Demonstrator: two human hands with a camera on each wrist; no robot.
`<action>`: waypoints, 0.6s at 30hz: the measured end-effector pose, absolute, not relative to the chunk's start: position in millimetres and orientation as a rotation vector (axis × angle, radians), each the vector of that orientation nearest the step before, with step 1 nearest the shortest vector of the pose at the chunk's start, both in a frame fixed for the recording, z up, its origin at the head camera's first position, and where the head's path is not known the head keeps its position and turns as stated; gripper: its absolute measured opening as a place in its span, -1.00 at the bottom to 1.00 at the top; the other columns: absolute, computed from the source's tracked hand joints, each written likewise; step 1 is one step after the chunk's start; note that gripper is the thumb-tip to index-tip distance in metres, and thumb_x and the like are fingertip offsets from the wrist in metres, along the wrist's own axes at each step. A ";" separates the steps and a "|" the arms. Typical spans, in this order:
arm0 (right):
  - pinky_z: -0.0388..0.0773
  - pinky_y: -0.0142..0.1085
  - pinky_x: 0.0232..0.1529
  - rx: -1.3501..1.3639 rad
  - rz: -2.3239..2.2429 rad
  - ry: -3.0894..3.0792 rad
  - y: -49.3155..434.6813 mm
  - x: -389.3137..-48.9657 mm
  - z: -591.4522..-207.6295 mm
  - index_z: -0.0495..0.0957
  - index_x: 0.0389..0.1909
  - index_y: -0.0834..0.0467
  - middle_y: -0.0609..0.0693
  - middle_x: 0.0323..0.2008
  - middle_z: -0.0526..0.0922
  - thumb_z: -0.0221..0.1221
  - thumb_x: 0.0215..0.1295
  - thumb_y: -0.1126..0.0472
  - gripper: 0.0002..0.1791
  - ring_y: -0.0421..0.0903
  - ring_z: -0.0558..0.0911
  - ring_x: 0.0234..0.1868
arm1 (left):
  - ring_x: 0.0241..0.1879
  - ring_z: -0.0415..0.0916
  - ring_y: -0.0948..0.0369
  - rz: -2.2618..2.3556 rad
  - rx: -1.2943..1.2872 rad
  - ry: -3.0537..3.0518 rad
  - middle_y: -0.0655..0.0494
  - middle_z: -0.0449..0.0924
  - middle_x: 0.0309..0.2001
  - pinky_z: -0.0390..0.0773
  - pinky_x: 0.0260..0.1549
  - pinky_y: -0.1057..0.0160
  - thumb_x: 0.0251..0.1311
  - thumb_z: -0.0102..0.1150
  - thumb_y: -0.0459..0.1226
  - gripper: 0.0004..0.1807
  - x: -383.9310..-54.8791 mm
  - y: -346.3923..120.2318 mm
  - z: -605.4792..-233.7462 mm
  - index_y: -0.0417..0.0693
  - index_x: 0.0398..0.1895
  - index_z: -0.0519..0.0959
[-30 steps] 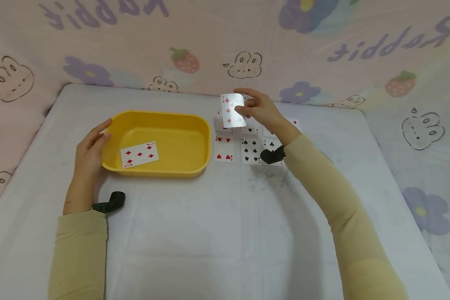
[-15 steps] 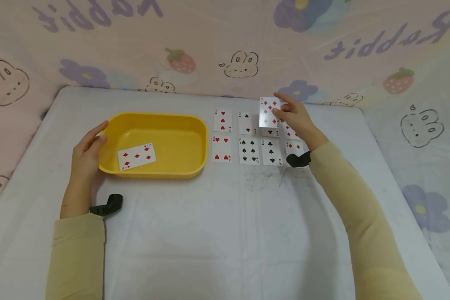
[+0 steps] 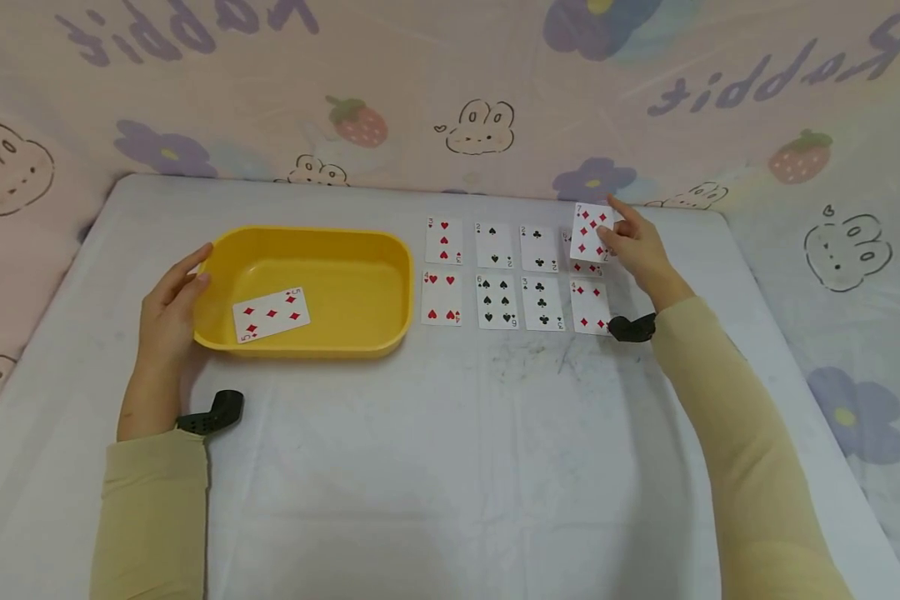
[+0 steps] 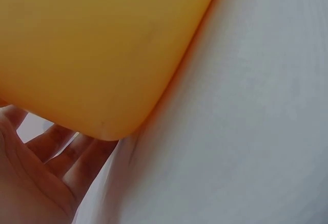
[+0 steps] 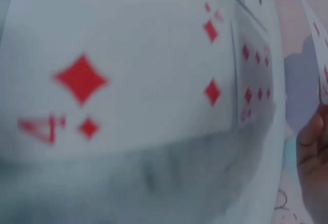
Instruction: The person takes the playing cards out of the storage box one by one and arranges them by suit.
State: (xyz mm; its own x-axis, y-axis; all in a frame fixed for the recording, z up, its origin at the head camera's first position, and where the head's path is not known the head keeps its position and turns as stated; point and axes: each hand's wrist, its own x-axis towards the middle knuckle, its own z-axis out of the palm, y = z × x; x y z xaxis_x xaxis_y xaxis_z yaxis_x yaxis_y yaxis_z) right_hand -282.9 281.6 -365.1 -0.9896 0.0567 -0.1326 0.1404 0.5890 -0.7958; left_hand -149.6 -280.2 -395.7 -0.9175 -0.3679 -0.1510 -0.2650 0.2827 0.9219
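My right hand (image 3: 637, 250) pinches a seven of diamonds playing card (image 3: 591, 233) by its right edge. It overlaps a six of diamonds (image 5: 256, 75) in the back row, mostly hidden in the head view. In front of that lies a four of diamonds (image 3: 590, 307), large in the right wrist view. At the left, a yellow plastic tray (image 3: 322, 350) holds a five of diamonds (image 3: 271, 314). My left hand (image 3: 168, 308) rests against the tray's left end, thumb and fingers at the rim. Its fingers (image 4: 64, 157) look fairly straight, tips hidden behind the tray.
Between tray and right hand, face-up cards lie in two rows: three of hearts (image 3: 444, 241), two of spades (image 3: 493, 246) and two of clubs (image 3: 539, 249) behind; four of hearts (image 3: 441, 299), six of spades (image 3: 497, 302) and three of clubs (image 3: 543, 303) in front. A printed curtain (image 3: 420, 58) hangs behind.
My right hand has carried the seven of diamonds rightward, from over the three of hearts past the two of clubs to over the six of diamonds. The left hand stays at the tray.
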 end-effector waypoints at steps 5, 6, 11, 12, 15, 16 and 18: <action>0.26 -0.46 -0.46 0.199 -1.282 2.787 297.7 -282.4 -372.0 -0.01 0.51 0.01 -0.17 -0.41 0.31 -0.05 0.46 0.10 -0.34 -0.33 0.28 -0.48 | 0.09 0.20 0.43 -1.721 0.595 -2.444 0.38 0.19 0.41 0.23 0.30 0.43 0.44 -0.19 0.00 -0.57 -149.8 -281.9 -396.1 0.50 0.35 0.31; 0.26 -0.46 -0.47 0.216 -1.261 2.797 300.5 -282.6 -373.4 -0.02 0.51 0.02 -0.16 -0.39 0.30 -0.06 0.47 0.09 -0.34 -0.33 0.27 -0.48 | 0.08 0.20 0.44 -1.720 0.595 -2.445 0.38 0.20 0.41 0.25 0.28 0.45 0.44 -0.18 0.00 -0.57 -149.9 -282.1 -396.3 0.50 0.34 0.31; 0.28 -0.50 -0.44 0.290 -1.165 2.838 314.7 -281.6 -381.0 0.00 0.50 0.12 -0.02 -0.23 0.32 -0.12 0.48 0.06 -0.36 -0.32 0.29 -0.42 | 0.08 0.20 0.42 -1.731 0.604 -2.438 0.39 0.20 0.41 0.23 0.32 0.37 0.44 -0.19 -0.01 -0.57 -151.2 -281.6 -396.8 0.50 0.34 0.31; 0.29 -0.52 -0.42 0.307 -1.150 2.838 317.1 -281.2 -382.6 0.00 0.49 0.15 0.02 -0.17 0.33 -0.13 0.49 0.06 -0.37 -0.31 0.31 -0.38 | 0.09 0.20 0.42 -1.733 0.608 -2.437 0.40 0.19 0.42 0.21 0.34 0.32 0.44 -0.19 -0.01 -0.57 -151.5 -281.3 -396.7 0.51 0.34 0.31; 0.32 -0.56 -0.38 0.362 -1.128 2.819 323.7 -279.6 -386.4 0.00 0.49 0.18 0.08 -0.04 0.31 -0.15 0.48 0.02 -0.35 -0.28 0.33 -0.29 | 0.12 0.19 0.40 -1.741 0.620 -2.434 0.42 0.17 0.42 0.18 0.37 0.28 0.44 -0.20 -0.01 -0.57 -152.0 -280.7 -396.7 0.51 0.34 0.31; 0.33 -0.57 -0.38 0.382 -1.124 2.810 325.2 -279.3 -387.6 0.00 0.49 0.19 0.08 -0.02 0.31 -0.16 0.48 0.02 -0.35 -0.27 0.33 -0.27 | 0.13 0.18 0.39 -1.742 0.626 -2.435 0.42 0.17 0.43 0.17 0.37 0.27 0.44 -0.20 -0.01 -0.57 -151.9 -280.6 -396.7 0.52 0.34 0.31; 0.35 -0.58 -0.37 0.417 -1.119 2.789 327.8 -278.5 -389.3 0.01 0.48 0.20 0.05 -0.03 0.30 -0.15 0.48 0.01 -0.34 -0.25 0.33 -0.25 | 0.15 0.18 0.37 -1.744 0.636 -2.435 0.42 0.16 0.43 0.17 0.37 0.27 0.44 -0.20 0.00 -0.57 -151.9 -280.4 -396.8 0.52 0.34 0.31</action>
